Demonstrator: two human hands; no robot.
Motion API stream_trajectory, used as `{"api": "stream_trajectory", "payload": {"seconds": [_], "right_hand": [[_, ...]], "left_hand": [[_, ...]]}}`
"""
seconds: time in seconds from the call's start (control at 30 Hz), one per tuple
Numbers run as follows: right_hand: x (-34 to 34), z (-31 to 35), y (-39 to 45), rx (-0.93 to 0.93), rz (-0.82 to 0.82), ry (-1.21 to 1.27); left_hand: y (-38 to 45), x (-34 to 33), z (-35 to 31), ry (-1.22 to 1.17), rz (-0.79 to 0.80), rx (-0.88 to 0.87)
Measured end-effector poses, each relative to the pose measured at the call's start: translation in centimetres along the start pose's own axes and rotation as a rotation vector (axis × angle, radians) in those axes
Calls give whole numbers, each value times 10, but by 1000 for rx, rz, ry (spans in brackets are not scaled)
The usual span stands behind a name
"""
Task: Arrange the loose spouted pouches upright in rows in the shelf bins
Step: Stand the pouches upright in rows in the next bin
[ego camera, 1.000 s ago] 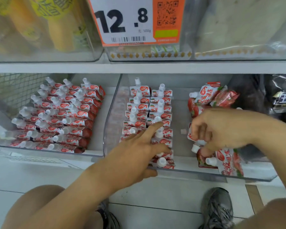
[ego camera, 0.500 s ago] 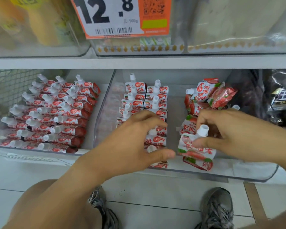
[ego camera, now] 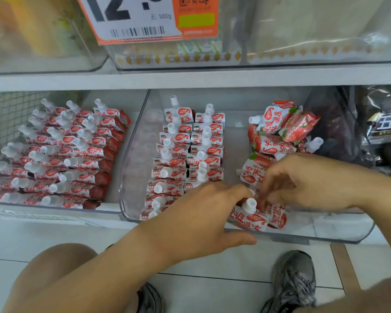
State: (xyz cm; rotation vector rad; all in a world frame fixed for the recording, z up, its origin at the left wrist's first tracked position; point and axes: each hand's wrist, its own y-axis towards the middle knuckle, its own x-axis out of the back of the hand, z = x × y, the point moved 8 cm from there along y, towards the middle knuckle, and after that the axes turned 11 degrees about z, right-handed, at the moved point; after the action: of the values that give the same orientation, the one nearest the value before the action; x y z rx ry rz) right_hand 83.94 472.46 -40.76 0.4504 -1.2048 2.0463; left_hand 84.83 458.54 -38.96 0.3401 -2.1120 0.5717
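Two hands met over one spouted pouch (ego camera: 250, 216) at the clear bin's (ego camera: 131, 177) front edge.
Left hand (ego camera: 203, 220) and right hand (ego camera: 307, 181) both pinched it near its cap; behind stood two upright rows (ego camera: 187, 150), and loose pouches (ego camera: 278, 129) lay heaped farther back right.

I was in a retail shop, at a stocked shelf unit. A printed price tag (ego camera: 145, 19) with large numerals, a barcode and an orange panel hung on the upper shelf (ego camera: 190, 77). Below it, clear plastic shelf bins (ego camera: 133, 154) held many identical red-and-white spouted pouches (ego camera: 185, 141) in rows. Other packaged goods (ego camera: 384, 125) sat to the right. The floor (ego camera: 54, 231) was pale tile.
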Motion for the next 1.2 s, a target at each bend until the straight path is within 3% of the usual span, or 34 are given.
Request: {"api": "stream_trajectory", "payload": {"seconds": [0.13,0.33,0.5,0.6,0.83,1.07,1.2], "right_hand": [[3,-8,-7,-363,-95,-380],[-17,-12,22,-445,-101,-311],[-9,-13,30,-367,-221,-87],[7,-7,22,-317,-326,-120],[17,-1,-3,-171,-253,-23],[10,16,2,98,-207,55],[1,14,11,-16,-203,-134]], "left_hand": [[1,1,1,21,2,10],[1,0,-3,14,-8,-30],[0,0,-10,79,-33,-89],[-1,1,-9,65,-23,-96],[-1,-3,-2,30,19,-83],[0,-2,1,-35,15,-103],[-4,3,5,-52,-25,-90]]}}
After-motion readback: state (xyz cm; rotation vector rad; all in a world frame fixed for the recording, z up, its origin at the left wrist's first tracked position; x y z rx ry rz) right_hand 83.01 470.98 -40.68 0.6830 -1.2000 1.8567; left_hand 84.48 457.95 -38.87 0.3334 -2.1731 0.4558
